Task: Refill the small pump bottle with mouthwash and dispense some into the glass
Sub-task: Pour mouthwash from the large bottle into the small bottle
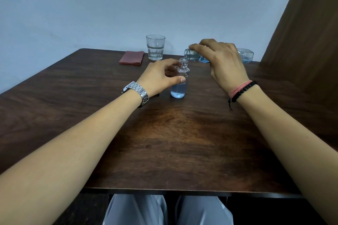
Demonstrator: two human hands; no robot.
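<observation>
A small clear bottle [179,87] stands upright on the wooden table [173,133] with its neck uncapped and pale blue liquid in its lower half. My left hand [161,76] wraps around it, thumb across the front. My right hand [223,64] grips a larger clear mouthwash bottle [246,55] tipped nearly level, its mouth just over the small bottle's neck. Blue mouthwash shows inside the big bottle. An empty faceted glass [155,47] stands at the back of the table. No pump top is visible.
A folded reddish cloth [132,57] lies left of the glass near the back edge. A brown curtain [307,33] hangs at the right. A pale wall runs behind the table. My knees show under the near edge.
</observation>
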